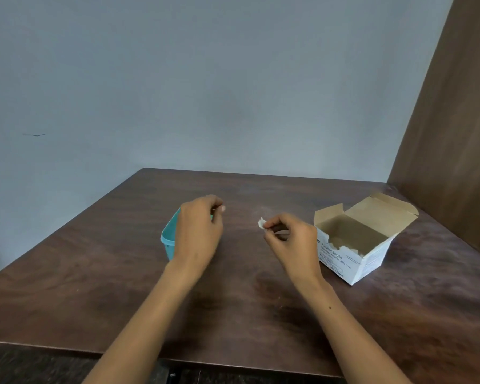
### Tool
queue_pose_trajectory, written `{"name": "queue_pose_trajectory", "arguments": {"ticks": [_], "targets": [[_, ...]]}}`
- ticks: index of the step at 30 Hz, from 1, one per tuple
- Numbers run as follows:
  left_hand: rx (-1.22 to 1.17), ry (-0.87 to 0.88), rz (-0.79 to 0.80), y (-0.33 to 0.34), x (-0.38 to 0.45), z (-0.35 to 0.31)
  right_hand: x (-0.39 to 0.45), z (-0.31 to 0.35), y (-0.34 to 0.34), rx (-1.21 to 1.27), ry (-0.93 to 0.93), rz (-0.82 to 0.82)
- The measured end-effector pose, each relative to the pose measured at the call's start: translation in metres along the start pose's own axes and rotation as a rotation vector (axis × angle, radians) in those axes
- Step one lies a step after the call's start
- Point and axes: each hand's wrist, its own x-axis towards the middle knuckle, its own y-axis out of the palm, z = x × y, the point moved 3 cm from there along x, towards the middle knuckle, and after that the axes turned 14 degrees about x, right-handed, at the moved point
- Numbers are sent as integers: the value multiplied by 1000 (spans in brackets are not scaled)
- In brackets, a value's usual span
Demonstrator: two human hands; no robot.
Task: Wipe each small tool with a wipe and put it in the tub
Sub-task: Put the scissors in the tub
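Wipe (262, 223) (white) in right hand (291, 239)

Rear wall (205, 79) painted a pale blue-grey, matte, evenly lit with soft diffuse light and no hard shadows; one small dark scuff mark (34, 134) on its left portion; a brown wood-grain panel (455, 120) stands at the right, leaning into view and meeting the wall at the corner; a dark brown wood-grain table (108, 286) fills the lower half, its far edge against the wall, its top slightly glossy with lighter worn patches toward the centre and right; a strip of dark floor (39, 367) shows below the table's near edge, detail indistinct.
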Motion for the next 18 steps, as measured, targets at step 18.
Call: {"name": "queue_pose_trajectory", "arguments": {"ticks": [18], "targets": [[-572,-27,61,28,-75,-75,-25,26,-67,19,66,-251]]}}
